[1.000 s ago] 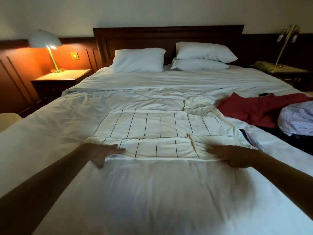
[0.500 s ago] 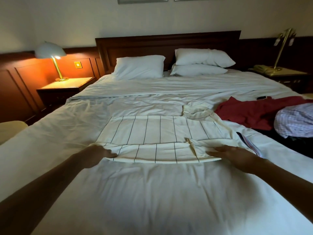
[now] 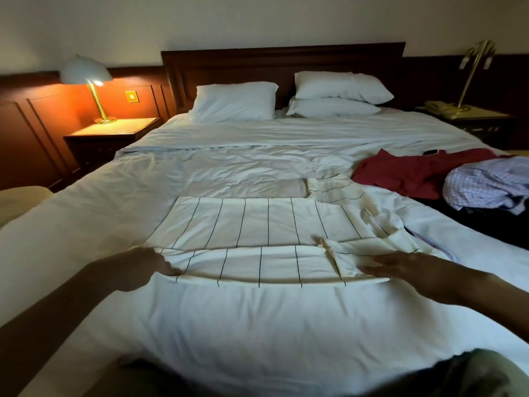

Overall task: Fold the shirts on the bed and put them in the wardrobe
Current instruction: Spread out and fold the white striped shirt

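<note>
Your left hand (image 3: 143, 267) pinches the near edge of the cream, black-striped cotton shirt (image 3: 257, 224); right hand (image 3: 400, 266) lies flat on it. Keep the fold straight.

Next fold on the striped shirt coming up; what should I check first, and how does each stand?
1. Left hand grips striped shirt's left end: ok.
2. Right hand gripping right end: not ok, fingers lie flat.
3. Near strip folded over: ok.
4. Right side smooth: not ok, bunched.
5. Red shirt clear of that strip: ok.
6. Wardrobe free: cannot tell, out of view.
</note>
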Demonstrator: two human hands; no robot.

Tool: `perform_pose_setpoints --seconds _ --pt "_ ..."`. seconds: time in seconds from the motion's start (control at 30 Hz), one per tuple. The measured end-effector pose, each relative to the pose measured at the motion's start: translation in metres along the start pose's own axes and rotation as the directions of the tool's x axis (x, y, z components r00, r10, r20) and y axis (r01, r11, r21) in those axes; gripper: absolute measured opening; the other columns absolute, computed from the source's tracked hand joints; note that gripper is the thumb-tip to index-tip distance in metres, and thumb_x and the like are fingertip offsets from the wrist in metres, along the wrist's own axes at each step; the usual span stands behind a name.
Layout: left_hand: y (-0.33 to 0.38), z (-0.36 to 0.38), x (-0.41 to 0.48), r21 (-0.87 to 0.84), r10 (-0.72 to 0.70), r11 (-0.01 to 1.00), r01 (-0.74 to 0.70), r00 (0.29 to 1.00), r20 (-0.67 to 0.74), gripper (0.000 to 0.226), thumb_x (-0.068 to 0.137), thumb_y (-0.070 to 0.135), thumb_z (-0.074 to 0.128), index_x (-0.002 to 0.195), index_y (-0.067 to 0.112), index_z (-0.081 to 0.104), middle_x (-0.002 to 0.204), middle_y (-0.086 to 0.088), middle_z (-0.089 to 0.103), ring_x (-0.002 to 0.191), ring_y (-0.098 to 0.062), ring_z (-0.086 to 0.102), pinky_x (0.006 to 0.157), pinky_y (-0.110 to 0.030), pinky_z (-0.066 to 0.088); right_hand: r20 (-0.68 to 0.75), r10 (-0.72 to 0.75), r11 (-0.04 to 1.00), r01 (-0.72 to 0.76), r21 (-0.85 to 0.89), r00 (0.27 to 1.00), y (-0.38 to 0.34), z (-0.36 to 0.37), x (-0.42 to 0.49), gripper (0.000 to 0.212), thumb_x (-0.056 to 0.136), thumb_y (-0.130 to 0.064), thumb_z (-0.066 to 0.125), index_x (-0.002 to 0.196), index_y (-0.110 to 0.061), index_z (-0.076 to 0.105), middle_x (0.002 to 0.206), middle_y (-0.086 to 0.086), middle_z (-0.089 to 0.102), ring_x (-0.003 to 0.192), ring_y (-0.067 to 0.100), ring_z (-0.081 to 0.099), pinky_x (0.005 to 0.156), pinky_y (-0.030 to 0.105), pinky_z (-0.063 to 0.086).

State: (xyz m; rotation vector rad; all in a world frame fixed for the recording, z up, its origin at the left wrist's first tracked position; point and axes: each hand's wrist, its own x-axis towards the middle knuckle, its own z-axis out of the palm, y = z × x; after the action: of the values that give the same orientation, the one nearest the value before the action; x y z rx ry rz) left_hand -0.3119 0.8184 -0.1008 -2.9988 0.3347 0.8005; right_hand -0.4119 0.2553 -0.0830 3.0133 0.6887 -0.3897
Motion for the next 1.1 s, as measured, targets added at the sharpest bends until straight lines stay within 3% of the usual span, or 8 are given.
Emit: perform_pose_setpoints --seconds 0.13,0.27,0.37,0.47,0.6,0.7,0.93,1.1 --pt "-0.010 0.010 0.012 0.088 -0.068 0.994 0.063 0.996 0.061 0.083 0.063 0.072 0.038 0.134 0.036 0.062 0.143 0.006 0.056 0.133 -0.016 0.049 0.114 -0.035 0.037 0.147 0.011 1.000 -0.008 -0.023 0.989 -0.009 -0.002 -0.007 0.068 0.097 -0.014 0.028 0.144 -0.062 0.019 0.155 -0.029 0.015 0.146 -0.001 0.018 0.117 0.020 0.020" --pt "0.020 -0.008 0.020 0.137 -0.052 0.989 0.057 0.998 -0.042 0.039 0.092 0.042 0.054 0.128 0.032 0.065 0.136 0.008 0.060 0.129 -0.016 0.053 0.108 -0.028 0.040 -0.108 0.140 0.971 -0.115 0.210 0.984 0.012 -0.010 0.000 0.024 0.095 -0.041 0.047 0.100 -0.058 0.062 0.110 -0.042 0.060 0.106 -0.012 0.056 0.092 0.019 0.042" --pt "0.064 -0.017 0.035 0.091 0.085 0.994 -0.060 0.948 -0.307 0.068 0.086 0.074 0.030 0.104 0.022 0.070 0.112 0.002 0.069 0.114 -0.021 0.060 0.098 -0.032 0.044 -0.453 0.394 0.884 -0.195 0.425 0.800 0.039 -0.004 0.016 0.024 0.099 -0.029 0.048 0.105 -0.040 0.069 0.106 -0.017 0.068 0.096 0.009 0.063 0.084 0.031 0.045" --pt "0.118 -0.001 0.058 -0.170 0.122 0.969 -0.181 0.944 -0.306 0.074 0.091 0.078 0.031 0.131 0.025 0.061 0.142 0.008 0.056 0.134 -0.016 0.046 0.110 -0.025 0.030 -0.428 0.624 0.775 -0.444 0.450 0.654 0.081 0.018 0.039 0.041 0.096 -0.039 0.038 0.124 -0.023 0.063 0.123 0.014 0.064 0.109 0.038 0.060 0.091 0.044 0.048" --pt "0.157 0.028 0.095 -0.163 0.005 0.985 -0.060 0.947 -0.320 0.064 0.096 0.072 0.027 0.155 0.045 0.023 0.167 0.012 0.013 0.153 -0.020 0.013 0.120 -0.045 0.011 -0.180 0.637 0.729 -0.510 0.456 0.749 0.100 0.036 0.058 0.041 0.101 -0.028 0.044 0.140 -0.022 0.053 0.128 0.021 0.062 0.115 0.040 0.058 0.094 0.042 0.045" --pt "0.151 0.030 0.111 -0.197 -0.045 0.980 -0.022 0.943 -0.330 0.063 0.099 0.069 0.024 0.156 0.047 0.014 0.168 0.014 0.004 0.155 -0.018 0.006 0.121 -0.046 0.005 -0.223 0.556 0.788 -0.424 0.446 0.801 0.102 0.037 0.066 0.050 0.099 -0.008 0.043 0.143 -0.029 0.049 0.125 0.018 0.064 0.112 0.037 0.060 0.090 0.039 0.044" --pt "0.122 0.029 0.144 -0.236 -0.140 0.969 0.068 0.942 -0.304 0.067 0.095 0.075 0.021 0.155 0.052 0.003 0.168 0.012 -0.006 0.155 -0.020 -0.007 0.123 -0.047 -0.004 -0.033 0.742 0.666 -0.732 0.140 0.669 0.154 0.037 0.077 0.051 0.078 -0.045 0.035 0.109 -0.024 0.070 0.117 0.011 0.062 0.103 0.033 0.060 0.087 0.042 0.051" --pt "0.118 0.023 0.168 -0.234 -0.144 0.970 0.071 0.939 -0.311 0.069 0.093 0.077 0.021 0.154 0.054 -0.002 0.167 0.013 -0.014 0.154 -0.021 -0.015 0.122 -0.052 -0.010 -0.438 0.654 0.751 -0.598 0.281 0.616 0.112 0.006 0.119 0.038 0.091 -0.032 0.061 0.128 -0.023 0.062 0.138 0.017 0.046 0.126 0.040 0.044 0.100 0.051 0.039"
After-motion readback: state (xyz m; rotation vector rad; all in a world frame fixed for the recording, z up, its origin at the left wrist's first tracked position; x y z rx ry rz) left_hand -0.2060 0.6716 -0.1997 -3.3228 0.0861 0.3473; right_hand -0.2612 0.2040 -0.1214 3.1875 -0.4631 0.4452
